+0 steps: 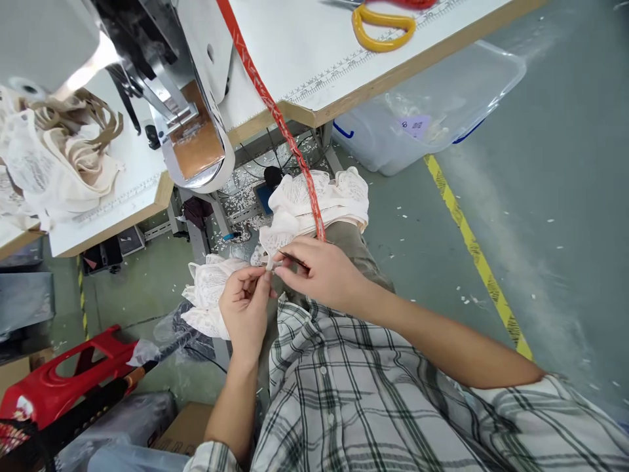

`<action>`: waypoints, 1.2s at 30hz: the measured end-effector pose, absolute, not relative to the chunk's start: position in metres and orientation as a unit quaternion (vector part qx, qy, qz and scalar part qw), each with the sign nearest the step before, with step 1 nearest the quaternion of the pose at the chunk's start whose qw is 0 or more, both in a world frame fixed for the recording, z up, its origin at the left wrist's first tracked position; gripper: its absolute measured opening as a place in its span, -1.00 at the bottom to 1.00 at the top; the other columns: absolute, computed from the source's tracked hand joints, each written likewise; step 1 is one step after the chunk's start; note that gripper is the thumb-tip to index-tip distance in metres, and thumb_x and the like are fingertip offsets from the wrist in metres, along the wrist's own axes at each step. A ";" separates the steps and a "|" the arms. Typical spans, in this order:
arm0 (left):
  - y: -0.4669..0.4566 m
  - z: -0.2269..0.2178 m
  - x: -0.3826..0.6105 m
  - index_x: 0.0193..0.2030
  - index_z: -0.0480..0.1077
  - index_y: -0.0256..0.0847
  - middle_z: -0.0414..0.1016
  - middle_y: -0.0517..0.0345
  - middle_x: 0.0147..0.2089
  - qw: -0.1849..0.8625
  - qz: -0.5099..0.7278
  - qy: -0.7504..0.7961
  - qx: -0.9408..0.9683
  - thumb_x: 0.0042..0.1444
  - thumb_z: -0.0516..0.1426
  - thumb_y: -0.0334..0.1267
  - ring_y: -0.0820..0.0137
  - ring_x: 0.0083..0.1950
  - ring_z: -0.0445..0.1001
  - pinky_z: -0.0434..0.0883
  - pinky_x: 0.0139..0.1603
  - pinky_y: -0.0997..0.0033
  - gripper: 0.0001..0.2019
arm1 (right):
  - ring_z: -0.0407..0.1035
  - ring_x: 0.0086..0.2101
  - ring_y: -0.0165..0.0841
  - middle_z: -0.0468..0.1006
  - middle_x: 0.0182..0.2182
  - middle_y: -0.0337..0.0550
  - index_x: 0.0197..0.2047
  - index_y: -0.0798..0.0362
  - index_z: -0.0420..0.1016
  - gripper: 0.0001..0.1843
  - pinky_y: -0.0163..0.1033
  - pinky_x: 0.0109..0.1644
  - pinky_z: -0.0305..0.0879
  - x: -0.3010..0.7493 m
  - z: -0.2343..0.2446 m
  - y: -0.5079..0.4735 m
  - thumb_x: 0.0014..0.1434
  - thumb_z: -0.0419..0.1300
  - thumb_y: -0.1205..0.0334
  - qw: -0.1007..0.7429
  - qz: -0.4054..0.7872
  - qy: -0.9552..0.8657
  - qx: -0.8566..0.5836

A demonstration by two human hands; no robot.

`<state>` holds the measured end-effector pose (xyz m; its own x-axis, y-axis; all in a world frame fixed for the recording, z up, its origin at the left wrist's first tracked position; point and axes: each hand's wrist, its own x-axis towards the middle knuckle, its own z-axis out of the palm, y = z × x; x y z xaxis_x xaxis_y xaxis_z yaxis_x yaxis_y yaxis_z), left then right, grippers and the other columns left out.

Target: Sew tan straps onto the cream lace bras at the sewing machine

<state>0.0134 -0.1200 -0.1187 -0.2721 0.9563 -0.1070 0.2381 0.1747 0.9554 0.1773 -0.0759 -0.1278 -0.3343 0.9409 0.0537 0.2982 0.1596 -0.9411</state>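
Both hands work in the lap, about 6 o'clock from the sewing machine (pixel 162 78).

- Left hand (pixel 244 308): thumb and forefinger pinch the narrow end of a white lace piece (pixel 209 288). The end pokes up just past the fingertips, and the rest bunches at 9 o'clock of the hand, touching the palm.
- Right hand (pixel 319 272): fingers are pressed together around a thin dark tool (pixel 293 260). Its tip points to 9 o'clock and sits right at the pinched lace end. I can't tell what the tool is. The two hands' fingertips nearly touch.
- A red tape (pixel 275 115) runs down from the table (pixel 304 52) at 12 o'clock and ends just behind the right knuckles.
- More lace garments (pixel 339 193) lie on the knee at 12 o'clock of the right hand.
- On the table are yellow-handled scissors (pixel 381 29) at 1 o'clock and a beige pile (pixel 59 157) at 10 o'clock.
- On the floor are a clear plastic bin (pixel 432 105) at 2 o'clock and a red stool (pixel 63 380) at 8 o'clock.
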 end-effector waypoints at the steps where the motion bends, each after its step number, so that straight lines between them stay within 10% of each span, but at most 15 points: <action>1: -0.121 -0.118 0.013 -0.21 0.48 -0.18 0.53 0.27 -0.39 0.382 0.445 0.658 0.472 0.14 0.27 -0.28 0.55 -0.51 0.47 0.44 -0.44 0.57 -0.90 | 0.33 -0.37 -0.46 0.50 -0.31 -0.19 -0.22 0.10 0.49 -0.91 -0.34 -0.27 0.21 0.174 -0.128 -0.077 0.23 0.18 0.28 0.346 0.438 -0.695 -0.453; 8: -0.123 -0.121 0.011 -0.18 0.52 -0.15 0.55 0.23 -0.37 0.254 0.343 0.676 0.600 0.19 0.20 -0.32 0.50 -0.44 0.49 0.42 -0.33 0.49 -0.91 | 0.26 -0.39 -0.39 0.46 -0.40 -0.16 -0.35 0.10 0.42 -0.80 -0.26 -0.33 0.04 0.170 -0.125 -0.067 0.29 0.04 0.30 0.257 0.324 -0.791 -0.451; 17: -0.110 -0.120 -0.001 -0.29 0.45 -0.21 0.41 0.35 -0.51 0.520 0.453 0.635 0.348 0.05 0.32 -0.27 0.63 -0.63 0.30 0.26 -0.61 0.64 -0.85 | 0.14 -0.50 -0.42 0.27 -0.54 -0.29 -0.43 0.01 0.21 -0.84 -0.26 -0.37 0.03 0.207 -0.140 -0.043 0.22 0.03 0.30 0.277 0.458 -0.637 -0.555; 23: -0.109 -0.117 -0.005 -0.31 0.46 -0.22 0.40 0.35 -0.53 0.556 0.473 0.607 0.315 0.02 0.34 -0.28 0.64 -0.66 0.28 0.24 -0.64 0.64 -0.84 | 0.28 -0.29 -0.21 0.42 -0.33 0.03 -0.34 0.04 0.33 -0.83 -0.11 -0.21 0.10 0.251 -0.156 -0.032 0.29 0.14 0.19 0.155 0.226 -0.717 -0.641; 27: -0.109 -0.113 -0.003 -0.30 0.45 -0.22 0.45 0.32 -0.49 0.552 0.470 0.610 0.320 0.03 0.33 -0.27 0.64 -0.65 0.29 0.26 -0.63 0.63 -0.84 | 0.35 -0.10 -0.14 0.49 -0.11 0.10 -0.05 0.09 0.42 -0.81 -0.05 0.03 0.21 0.228 -0.142 -0.052 0.27 0.19 0.24 0.238 0.225 -0.767 -0.552; 36: -0.119 -0.105 0.004 -0.22 0.49 -0.16 0.53 0.23 -0.37 0.400 0.403 0.656 0.497 0.16 0.24 -0.26 0.53 -0.53 0.41 0.38 -0.48 0.54 -0.93 | 0.45 -0.22 -0.34 0.58 -0.23 -0.09 -0.16 0.09 0.51 -0.79 -0.25 -0.14 0.30 0.170 -0.111 -0.074 0.34 0.04 0.31 0.277 0.339 -0.792 -0.425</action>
<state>0.0042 -0.1193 -0.1047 -0.1853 0.9748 -0.1246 0.3296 0.1811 0.9266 0.1695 -0.0741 -0.1108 -0.4848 0.8614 0.1517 0.4856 0.4094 -0.7724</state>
